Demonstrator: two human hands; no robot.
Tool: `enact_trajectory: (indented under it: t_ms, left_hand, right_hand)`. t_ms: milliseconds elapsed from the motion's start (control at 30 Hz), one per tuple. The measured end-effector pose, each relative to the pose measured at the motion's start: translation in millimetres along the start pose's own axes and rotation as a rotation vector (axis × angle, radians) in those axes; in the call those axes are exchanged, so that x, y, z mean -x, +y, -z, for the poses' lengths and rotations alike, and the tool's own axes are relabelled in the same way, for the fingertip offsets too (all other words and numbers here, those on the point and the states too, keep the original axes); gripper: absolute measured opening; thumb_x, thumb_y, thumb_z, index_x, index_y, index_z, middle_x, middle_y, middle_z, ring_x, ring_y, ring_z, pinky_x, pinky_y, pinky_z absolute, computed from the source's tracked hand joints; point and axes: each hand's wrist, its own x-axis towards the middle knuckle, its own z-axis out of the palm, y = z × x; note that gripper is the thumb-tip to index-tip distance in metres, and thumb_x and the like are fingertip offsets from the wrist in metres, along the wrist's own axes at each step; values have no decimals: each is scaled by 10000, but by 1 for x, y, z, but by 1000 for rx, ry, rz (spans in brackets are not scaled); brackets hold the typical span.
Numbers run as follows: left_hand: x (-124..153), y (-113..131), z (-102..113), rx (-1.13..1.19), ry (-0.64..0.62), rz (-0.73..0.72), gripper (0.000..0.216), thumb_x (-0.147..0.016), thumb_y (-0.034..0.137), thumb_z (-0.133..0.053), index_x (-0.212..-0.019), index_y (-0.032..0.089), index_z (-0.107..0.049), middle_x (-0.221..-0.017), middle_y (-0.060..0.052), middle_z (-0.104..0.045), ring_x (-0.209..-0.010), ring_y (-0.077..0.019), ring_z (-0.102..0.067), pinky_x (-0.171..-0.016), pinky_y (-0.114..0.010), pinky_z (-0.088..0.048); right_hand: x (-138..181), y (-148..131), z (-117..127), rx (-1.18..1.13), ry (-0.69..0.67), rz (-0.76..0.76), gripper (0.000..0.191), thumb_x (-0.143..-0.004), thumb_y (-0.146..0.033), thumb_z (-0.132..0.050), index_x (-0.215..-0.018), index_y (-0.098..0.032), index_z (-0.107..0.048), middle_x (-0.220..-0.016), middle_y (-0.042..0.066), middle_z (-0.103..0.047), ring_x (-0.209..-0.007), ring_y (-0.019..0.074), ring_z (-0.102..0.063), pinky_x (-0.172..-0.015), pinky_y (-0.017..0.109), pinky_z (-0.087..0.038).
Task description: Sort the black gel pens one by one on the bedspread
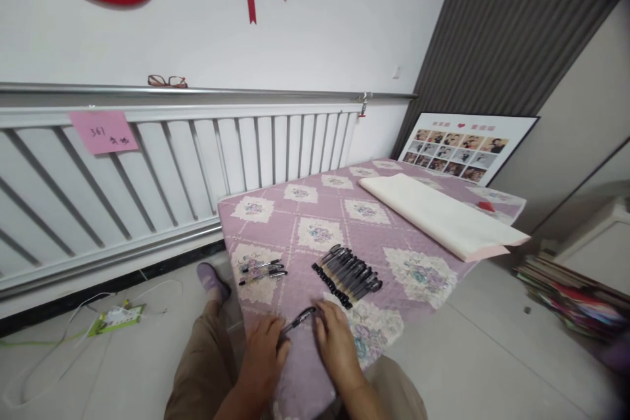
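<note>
A black pen (299, 319) slants between my hands above the cloth near the front edge. My left hand (266, 349) is closed around its lower end, which the fingers partly hide. At the upper end, my right hand (338, 341) has curled fingers against the pen's tip. Just beyond, a row of several dark-capped pens (348, 272) lies side by side on the purple floral tablecloth (275, 223). A few separate clear-barrelled pens (263, 272) rest toward the left edge.
Folded cream sheets (438, 213) lie across the right of the table, with a red piece (486, 206) beyond. A photo board (453, 144) leans at the far end. A white radiator (275, 147) runs along the wall. A power strip (118, 319) is on the floor.
</note>
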Motion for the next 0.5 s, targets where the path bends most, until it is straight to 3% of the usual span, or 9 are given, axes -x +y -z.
enact_trajectory:
  t_ms: [100, 233, 500]
  left_hand:
    - [-15, 12, 11, -122, -100, 0, 254, -860, 214, -485, -1071, 248, -623, -1090, -52, -601, -1047, -231, -521, -923, -383, -402]
    - [-33, 17, 22, -194, -189, -29, 214, -901, 205, -434, -958, 229, -639, -1000, -38, -598, -967, -208, -530, -854, -338, -399]
    - [-40, 15, 16, -216, -122, -37, 204, -908, 224, -445, -1025, 246, -610, -1021, -28, -587, -1001, -210, -504, -882, -347, -350]
  right_hand:
    - [0, 6, -2, 75, -94, 4, 402, -830, -133, -495, -1219, -222, -533, -1165, 89, -602, -1085, 244, -544, -928, 409, -455]
    - [-3, -4, -5, 162, -190, 1, 411, -792, -139, -570, -1193, -234, -568, -1147, 89, -612, -1055, 275, -541, -879, 418, -457]
    - [-25, -15, -4, 98, -275, 79, 221, -799, -118, -564, -961, -252, -629, -1002, 52, -639, -947, 229, -570, -804, 350, -456]
